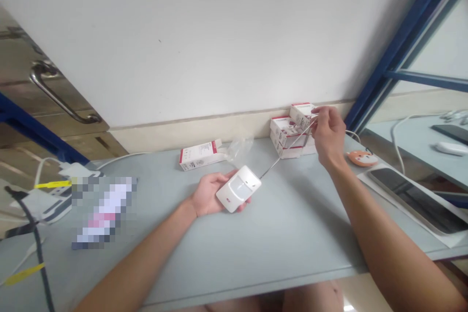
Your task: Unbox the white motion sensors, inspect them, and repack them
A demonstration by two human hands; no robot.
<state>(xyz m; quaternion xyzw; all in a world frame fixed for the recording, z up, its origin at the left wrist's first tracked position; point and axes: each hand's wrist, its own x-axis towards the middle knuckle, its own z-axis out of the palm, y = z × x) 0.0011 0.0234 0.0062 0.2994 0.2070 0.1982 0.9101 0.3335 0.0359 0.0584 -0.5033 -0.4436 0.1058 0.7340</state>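
Note:
A white sensor-like device [239, 188] with a curved window and a small red mark rests in my left hand [212, 193], whose fingers wrap around it from below. From the device's upper right edge a thin cable [281, 154] stretches up to the right. My right hand [328, 132] pinches the far end of that cable, raised in front of the stacked white and red boxes [288, 136]. Behind my left hand lie an opened white and red box [199, 155] and a crumpled clear plastic bag [240, 149].
On the grey table [256, 258], power strips [58, 200] with cables and a pixelated item [106, 212] are at the left. An orange and white round object [362, 158] and a dark phone-like device [417, 200] lie at the right. A blue frame [395, 48] stands behind.

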